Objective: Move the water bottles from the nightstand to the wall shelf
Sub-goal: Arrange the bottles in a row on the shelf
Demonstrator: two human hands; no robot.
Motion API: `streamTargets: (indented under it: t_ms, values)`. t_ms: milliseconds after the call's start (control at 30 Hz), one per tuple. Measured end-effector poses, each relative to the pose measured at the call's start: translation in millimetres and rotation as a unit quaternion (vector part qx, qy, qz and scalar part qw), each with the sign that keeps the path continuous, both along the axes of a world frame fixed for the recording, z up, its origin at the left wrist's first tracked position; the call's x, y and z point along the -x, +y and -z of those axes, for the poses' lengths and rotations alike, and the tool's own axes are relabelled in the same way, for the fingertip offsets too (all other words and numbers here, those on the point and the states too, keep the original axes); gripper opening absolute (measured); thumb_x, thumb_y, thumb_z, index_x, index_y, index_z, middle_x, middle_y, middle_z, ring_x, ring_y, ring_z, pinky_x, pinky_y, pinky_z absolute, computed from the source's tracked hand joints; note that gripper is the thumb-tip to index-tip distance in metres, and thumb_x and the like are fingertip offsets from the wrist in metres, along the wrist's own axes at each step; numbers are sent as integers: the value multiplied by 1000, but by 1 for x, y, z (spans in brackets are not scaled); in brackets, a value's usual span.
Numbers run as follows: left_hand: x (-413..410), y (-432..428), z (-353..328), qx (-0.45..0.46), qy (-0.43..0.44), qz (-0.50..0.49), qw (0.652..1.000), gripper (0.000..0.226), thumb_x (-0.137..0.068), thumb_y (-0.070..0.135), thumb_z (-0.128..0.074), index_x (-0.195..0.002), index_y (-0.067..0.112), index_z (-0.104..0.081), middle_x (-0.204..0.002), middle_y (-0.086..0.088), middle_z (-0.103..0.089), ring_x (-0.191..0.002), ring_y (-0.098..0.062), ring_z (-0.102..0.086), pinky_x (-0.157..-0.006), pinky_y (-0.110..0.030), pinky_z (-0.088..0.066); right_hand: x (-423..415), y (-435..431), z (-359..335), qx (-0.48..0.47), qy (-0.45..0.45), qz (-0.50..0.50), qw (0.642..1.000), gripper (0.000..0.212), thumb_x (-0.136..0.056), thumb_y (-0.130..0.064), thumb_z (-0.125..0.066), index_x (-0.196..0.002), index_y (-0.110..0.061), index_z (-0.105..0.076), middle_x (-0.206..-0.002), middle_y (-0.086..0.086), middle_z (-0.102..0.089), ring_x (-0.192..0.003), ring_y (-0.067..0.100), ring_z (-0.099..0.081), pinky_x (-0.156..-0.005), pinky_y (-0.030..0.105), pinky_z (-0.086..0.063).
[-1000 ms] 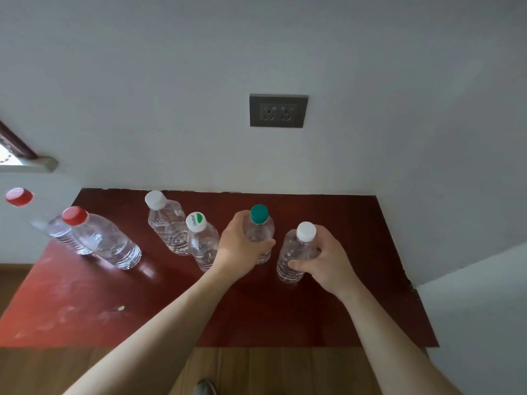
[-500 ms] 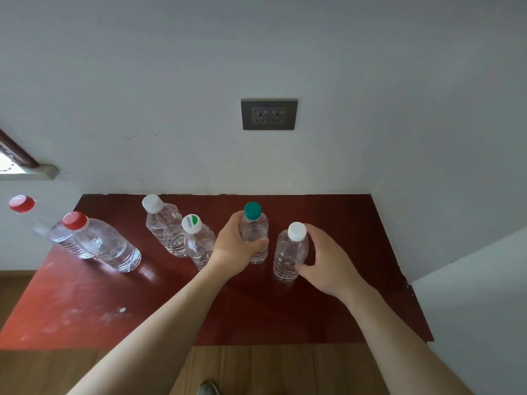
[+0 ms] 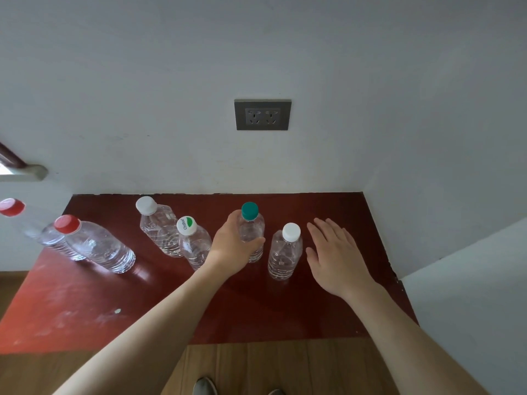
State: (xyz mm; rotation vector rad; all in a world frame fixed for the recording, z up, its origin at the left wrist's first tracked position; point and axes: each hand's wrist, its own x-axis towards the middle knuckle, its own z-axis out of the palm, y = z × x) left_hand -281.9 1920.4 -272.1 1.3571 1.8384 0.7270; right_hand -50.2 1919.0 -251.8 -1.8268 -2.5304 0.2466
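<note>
Transfer is not yet starting: all six bottles (image 3: 99,246) are standing on the nightstand (image 3: 285,309), the left hand (image 3: 233,248) is gripping the green-cap bottle (image 3: 251,226), and the right hand (image 3: 335,252) is hovering open at 3 o'clock of the white-cap bottle (image 3: 285,253).

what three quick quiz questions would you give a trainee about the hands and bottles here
1. True or false: the right hand grips the rightmost white-capped bottle.
2. The left hand grips one bottle. Its cap is: A red, B teal, C white.
3. How many bottles stand on the nightstand?

Key: 1 false, that hand is open beside it, not touching; 2 B; 3 six.
</note>
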Motion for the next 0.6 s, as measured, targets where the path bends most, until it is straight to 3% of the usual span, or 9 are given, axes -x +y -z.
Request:
streamTargets:
  t_ms: [200, 300, 433, 500, 600]
  values:
    - [3, -1, -7, 33, 35, 36, 998, 83, -83, 48, -70, -150, 28, -25, -141, 9, -54, -119, -15, -57, -90, -33, -51, 0, 0, -11, 3, -5, 14, 1000, 57, -102, -38, -33, -154, -17, -23, -161, 3, -24, -150, 22, -14, -122, 42, -13]
    - [4, -8, -21, 14, 66, 50, 996, 76, -86, 55, -56, -150, 28, -26, -144, 5, -51, -121, -13, -56, -96, -37, -51, 0, -1, -19, 0, 1, 22, 1000, 57, -101, -37, -34, -154, -16, -24, -160, 4, -26, -150, 23, -16, -122, 42, -14]
    - [6, -19, -48, -68, 136, 75, 985, 70, -100, 36, -49, -157, 16, -14, -162, -2, -25, -146, -19, -28, -113, -33, -30, 2, -5, -35, -9, 5, 29, 1000, 57, -101, -37, -34, -153, -16, -25, -160, 4, -27, -150, 22, -18, -122, 42, -15]
    - [10, -24, -58, -113, 188, 99, 971, 65, -101, 34, -46, -156, 12, -19, -162, -6, -25, -149, -22, -22, -117, -33, -22, 5, -8, -44, -14, 3, 28, 999, 57, -101, -37, -34, -154, -16, -24, -160, 4, -27, -150, 22, -17, -123, 41, -15]
    - [20, -29, -67, -133, 331, 138, 924, 59, -102, 43, -33, -152, 12, -31, -159, -10, -31, -149, -28, -21, -122, -46, -17, 9, -14, -60, -27, 4, 32, 999, 57, -101, -37, -33, -154, -16, -24, -160, 3, -26, -150, 22, -17, -123, 41, -14]
